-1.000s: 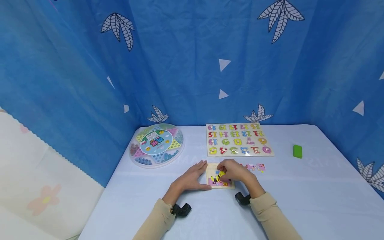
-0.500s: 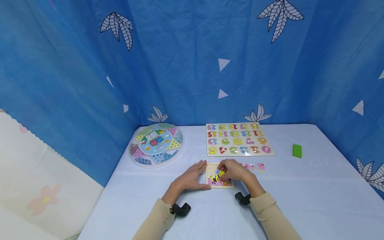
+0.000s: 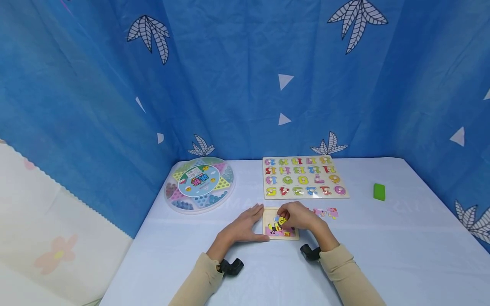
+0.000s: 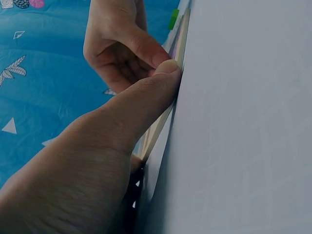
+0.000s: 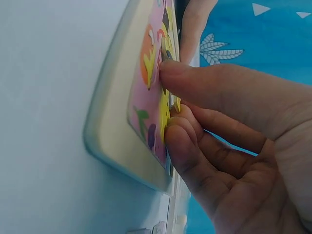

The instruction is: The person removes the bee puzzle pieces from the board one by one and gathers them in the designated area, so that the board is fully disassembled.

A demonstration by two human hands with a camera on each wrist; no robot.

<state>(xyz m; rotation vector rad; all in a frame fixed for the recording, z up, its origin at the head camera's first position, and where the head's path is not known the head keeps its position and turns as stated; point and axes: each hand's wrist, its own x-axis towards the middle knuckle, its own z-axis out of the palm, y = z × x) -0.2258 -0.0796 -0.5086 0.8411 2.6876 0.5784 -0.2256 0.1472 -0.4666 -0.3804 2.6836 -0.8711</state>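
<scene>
A small square wooden jigsaw tray (image 3: pixel 283 238) with a bee picture lies flat on the table. My left hand (image 3: pixel 245 225) rests along its left side, fingers straight, with the thumb pressing the near rim, as the left wrist view shows. Over the upper right of the tray is my right hand (image 3: pixel 300 216). Its thumb and curled fingers pinch a yellow jigsaw piece (image 5: pixel 164 114) at the picture's surface; the fingers hide part of it. Pink and yellow pieces of the picture fill the tray's lower part. Several loose pink jigsaw pieces (image 3: pixel 331 212) lie right of the tray, partly behind the right hand.
Behind the tray lies a wooden number puzzle board (image 3: pixel 306 180). A round Chinese checkers set (image 3: pixel 200 185) sits at the back left, and a green block (image 3: pixel 379 192) at the right. A blue curtain (image 3: pixel 245 85) hangs behind the white-covered table (image 3: pixel 383 255).
Both hands stay at the tray. The right fingertips shift only very slightly over the yellow piece; nothing else has visibly moved.
</scene>
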